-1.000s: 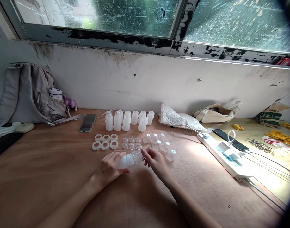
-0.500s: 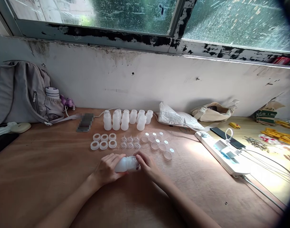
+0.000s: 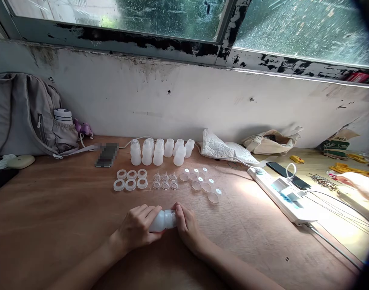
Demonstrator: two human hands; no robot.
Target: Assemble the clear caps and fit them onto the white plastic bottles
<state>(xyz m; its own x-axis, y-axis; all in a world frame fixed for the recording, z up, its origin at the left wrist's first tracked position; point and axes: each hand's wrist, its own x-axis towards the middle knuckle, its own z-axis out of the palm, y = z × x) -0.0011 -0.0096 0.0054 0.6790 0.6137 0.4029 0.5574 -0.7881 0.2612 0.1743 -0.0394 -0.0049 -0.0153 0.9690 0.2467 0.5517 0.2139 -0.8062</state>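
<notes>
A translucent white bottle [image 3: 161,221] lies on its side between my two hands, above the wooden table [image 3: 66,217]. My left hand [image 3: 139,225] wraps round its base end. Fingers of my right hand [image 3: 186,225] close round the clear end on the right, hiding its tip. Beyond my hands are several white rings [image 3: 130,185] in two rows, several small clear nipple-like parts [image 3: 165,185], and several clear round caps [image 3: 213,197] with pale tabs. Several frosted bottles [image 3: 158,155] stand upright behind them.
A grey backpack [image 3: 24,117] sits at the back left near a blurred dark object [image 3: 107,154]. At the right are a power strip [image 3: 281,197], a phone [image 3: 288,175], a white padded packet [image 3: 217,147] and a beige pouch [image 3: 271,141]. Another person's hand [image 3: 361,182] shows at the right edge.
Both my hands and the bottle have moved slightly down, towards me. My right hand covers more of the clear end. The other person's hand has reached further in at the right edge.
</notes>
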